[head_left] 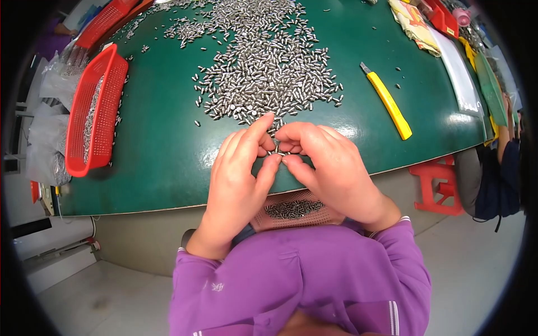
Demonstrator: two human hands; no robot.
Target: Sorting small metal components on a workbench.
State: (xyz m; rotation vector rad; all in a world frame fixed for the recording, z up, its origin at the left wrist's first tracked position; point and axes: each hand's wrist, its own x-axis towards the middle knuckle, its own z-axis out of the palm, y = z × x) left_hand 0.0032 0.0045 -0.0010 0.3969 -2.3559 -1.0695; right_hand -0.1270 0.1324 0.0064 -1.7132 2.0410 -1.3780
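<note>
Many small pointed metal pins (pixel 269 73) lie in a long heap on the green tabletop (pixel 162 140). At the heap's near end, my left hand (pixel 238 168) and my right hand (pixel 330 162) face each other close to the table's front edge. Their fingers are curled, and a few metal pins show between the thumbs and fingertips. The left index finger reaches forward to the heap's edge. Which pins each hand grips is partly hidden by the fingers. Below the edge, on my lap, a pinkish mesh basket (pixel 268 222) holds more of these pins.
A red perforated basket (pixel 115 84) with pins stands at the left. On the right lies a yellow utility knife (pixel 389 106), its blade end pointing away. Plastic bags and a red bin (pixel 443 19) line the far right. A red stool (pixel 437 187) stands below the table.
</note>
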